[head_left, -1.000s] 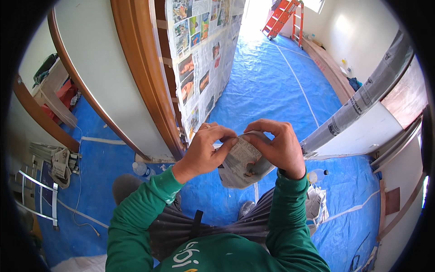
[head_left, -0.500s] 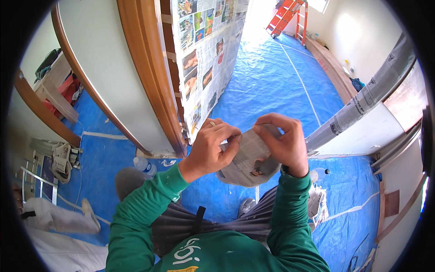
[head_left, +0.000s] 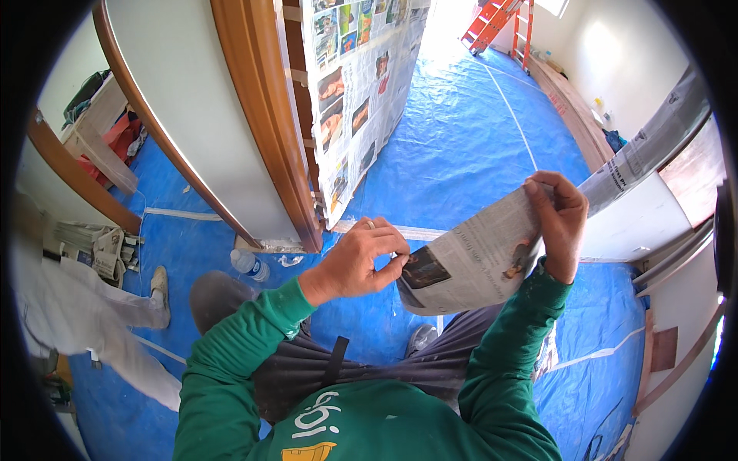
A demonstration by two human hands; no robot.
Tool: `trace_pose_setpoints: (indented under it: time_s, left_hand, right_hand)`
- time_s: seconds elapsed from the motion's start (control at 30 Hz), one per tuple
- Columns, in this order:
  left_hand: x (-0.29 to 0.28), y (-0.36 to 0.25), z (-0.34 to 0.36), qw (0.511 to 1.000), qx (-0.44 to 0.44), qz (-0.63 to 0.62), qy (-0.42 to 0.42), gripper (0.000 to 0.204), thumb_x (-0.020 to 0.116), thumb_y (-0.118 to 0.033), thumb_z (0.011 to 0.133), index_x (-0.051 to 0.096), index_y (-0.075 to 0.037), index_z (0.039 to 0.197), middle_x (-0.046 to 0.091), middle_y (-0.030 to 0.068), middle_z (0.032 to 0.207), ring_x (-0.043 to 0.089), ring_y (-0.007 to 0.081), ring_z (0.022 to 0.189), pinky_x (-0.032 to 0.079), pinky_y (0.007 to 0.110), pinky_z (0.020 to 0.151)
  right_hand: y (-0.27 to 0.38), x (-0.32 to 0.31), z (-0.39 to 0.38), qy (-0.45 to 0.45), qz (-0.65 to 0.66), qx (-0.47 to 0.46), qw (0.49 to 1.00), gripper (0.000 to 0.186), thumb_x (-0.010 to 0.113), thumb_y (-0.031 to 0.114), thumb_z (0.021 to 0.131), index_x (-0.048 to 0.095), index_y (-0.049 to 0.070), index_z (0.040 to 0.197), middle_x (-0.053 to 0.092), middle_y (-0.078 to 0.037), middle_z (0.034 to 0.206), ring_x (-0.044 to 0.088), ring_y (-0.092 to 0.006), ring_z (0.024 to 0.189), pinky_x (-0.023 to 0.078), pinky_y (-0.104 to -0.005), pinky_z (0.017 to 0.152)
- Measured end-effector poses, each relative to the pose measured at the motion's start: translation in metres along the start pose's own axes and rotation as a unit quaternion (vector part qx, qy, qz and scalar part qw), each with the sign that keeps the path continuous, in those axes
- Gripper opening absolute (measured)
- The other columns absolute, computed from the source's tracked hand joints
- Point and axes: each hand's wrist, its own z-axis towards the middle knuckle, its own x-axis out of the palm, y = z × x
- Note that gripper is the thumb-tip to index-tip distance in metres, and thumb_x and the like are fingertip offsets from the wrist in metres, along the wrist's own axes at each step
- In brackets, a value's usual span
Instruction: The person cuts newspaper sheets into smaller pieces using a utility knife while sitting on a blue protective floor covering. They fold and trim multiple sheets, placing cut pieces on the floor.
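Newspaper (head_left: 477,257), left hand (head_left: 355,257) and right hand (head_left: 563,219) pinching it, blue floor sheeting (head_left: 461,138), red ladder (head_left: 492,24)

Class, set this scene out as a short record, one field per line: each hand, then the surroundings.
Left hand: at left edge of newspaper; grip unclear
Right hand: pinching its upper right corner
Floor cover: blue, with white tape
Door: papered over
Ladder: orange, far end
Bottle: clear, on floor cover
Co-worker: at left, in pale clothing

Between left grip (head_left: 358,257) and right grip (head_left: 563,221) is the newspaper (head_left: 473,260), bottle (head_left: 250,266) to its left, ladder (head_left: 490,24) beyond.
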Motion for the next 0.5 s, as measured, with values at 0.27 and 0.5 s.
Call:
trace_pose_setpoints:
  time_s: [0.27,0.5]
  left_hand:
    - [0.025,-0.007,-0.036,0.997,-0.048,-0.056,0.013,0.006,0.078,-0.009,0.094,0.077,-0.008,0.099,0.078,0.0063,0.092,0.074,0.0285,0.089,0.051,0.043,0.094]
    - [0.034,-0.036,-0.069,0.996,-0.06,-0.072,-0.01,0.006,0.077,-0.009,0.094,0.075,-0.008,0.1,0.076,0.0062,0.09,0.074,0.027,0.087,0.051,0.043,0.096]
  right_hand:
    - [-0.023,-0.038,0.002,-0.077,-0.005,-0.015,0.997,0.017,0.08,0.007,0.104,0.08,-0.001,0.119,0.08,-0.003,0.106,0.071,-0.0095,0.098,0.053,-0.0253,0.092]
    - [-0.021,-0.088,-0.01,-0.133,-0.02,-0.071,0.988,0.016,0.076,0.012,0.107,0.08,0.0,0.118,0.079,-0.005,0.105,0.07,-0.0127,0.102,0.051,-0.029,0.1]
